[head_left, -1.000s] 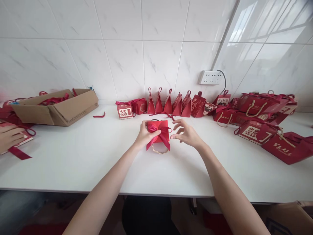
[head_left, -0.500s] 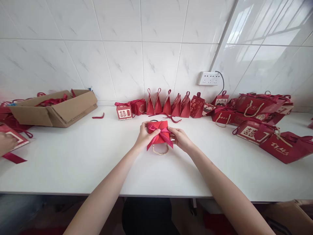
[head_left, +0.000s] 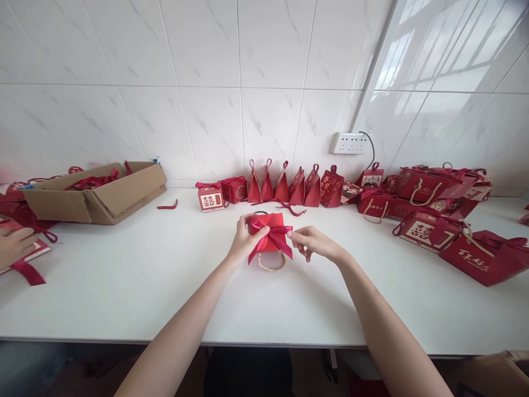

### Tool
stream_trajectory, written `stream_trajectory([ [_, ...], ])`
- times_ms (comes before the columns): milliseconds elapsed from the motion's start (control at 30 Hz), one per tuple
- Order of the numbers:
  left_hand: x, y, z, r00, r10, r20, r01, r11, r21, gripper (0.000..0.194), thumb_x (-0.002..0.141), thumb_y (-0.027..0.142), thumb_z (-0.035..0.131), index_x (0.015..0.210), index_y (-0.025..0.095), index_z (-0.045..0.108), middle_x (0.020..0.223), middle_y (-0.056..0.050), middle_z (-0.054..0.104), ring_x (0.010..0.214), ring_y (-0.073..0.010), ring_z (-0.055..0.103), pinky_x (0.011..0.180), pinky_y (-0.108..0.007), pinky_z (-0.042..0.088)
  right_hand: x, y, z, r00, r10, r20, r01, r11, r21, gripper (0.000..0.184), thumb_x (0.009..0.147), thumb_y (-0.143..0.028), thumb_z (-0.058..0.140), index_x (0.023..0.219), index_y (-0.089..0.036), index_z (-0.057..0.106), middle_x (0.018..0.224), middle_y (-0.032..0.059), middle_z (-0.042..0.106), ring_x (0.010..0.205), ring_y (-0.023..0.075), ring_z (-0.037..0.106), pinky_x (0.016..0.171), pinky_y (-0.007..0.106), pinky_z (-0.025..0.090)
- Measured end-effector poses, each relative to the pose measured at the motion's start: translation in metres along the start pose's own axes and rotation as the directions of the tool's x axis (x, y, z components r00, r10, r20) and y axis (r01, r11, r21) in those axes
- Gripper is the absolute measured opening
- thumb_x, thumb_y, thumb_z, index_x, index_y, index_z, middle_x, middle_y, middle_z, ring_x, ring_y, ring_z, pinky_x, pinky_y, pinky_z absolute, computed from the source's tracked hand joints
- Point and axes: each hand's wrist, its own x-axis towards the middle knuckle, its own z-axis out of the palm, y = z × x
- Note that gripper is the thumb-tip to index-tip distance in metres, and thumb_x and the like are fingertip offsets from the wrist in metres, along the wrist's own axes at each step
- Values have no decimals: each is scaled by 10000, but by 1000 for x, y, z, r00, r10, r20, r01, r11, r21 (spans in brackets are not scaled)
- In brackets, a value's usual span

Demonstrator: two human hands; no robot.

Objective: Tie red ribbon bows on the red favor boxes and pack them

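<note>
On the white table in front of me lies a small red gift box (head_left: pixel 276 220) with a dark pink ribbon bow (head_left: pixel 278 239) across its top. A twisted gold rope handle (head_left: pixel 271 269) loops out from its near side. My left hand (head_left: pixel 244 241) grips the box at its left edge, thumb pressed on the bow. Pinched between the fingers of my right hand (head_left: pixel 314 243) is the tip of the bow's right loop, pulled outward. The underside of the box is hidden.
Along the wall stand several red pointed boxes (head_left: pixel 282 187). A cardboard carton (head_left: pixel 74 205) with ribbons sits left, near a co-worker's hand (head_left: pixel 15 246). Red gift boxes (head_left: pixel 481 259) pile up at right. A power strip (head_left: pixel 350 143) is fixed on the wall.
My right hand has drawn away to the right, stretching the bow's loop out. My left hand stays on the box. The co-worker's hand at left has shifted slightly. The view has tilted up a little.
</note>
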Motion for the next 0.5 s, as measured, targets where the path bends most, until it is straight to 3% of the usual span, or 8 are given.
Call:
stream_trajectory([
  [133,0,-1,0,1000,-8,2,8,1000,6,434,703,361,723,1040,234,481,1109,-56,542,1084,-200,529,966,-380,400,-1,1,2,990,55,129,-34,986,-165,521,709,-659,626,622,-154,528,581,-1,487,512,104,487,433,237,476],
  [333,2,-4,-3,998,-14,60,14,1000,0,647,568,356,829,1072,216,450,1041,-59,566,1027,-211,555,915,-375,436,3,6,4,982,4,189,17,994,-109,497,693,-632,657,606,-156,543,563,-12,499,497,97,489,427,229,473],
  [500,2,-8,-1,999,-6,32,6,1000,-21,626,570,340,830,1057,221,454,991,-39,569,975,-189,566,914,-375,438,2,7,3,971,16,238,11,994,-108,454,680,-568,695,554,-151,570,451,-30,503,388,80,470,431,230,451],
])
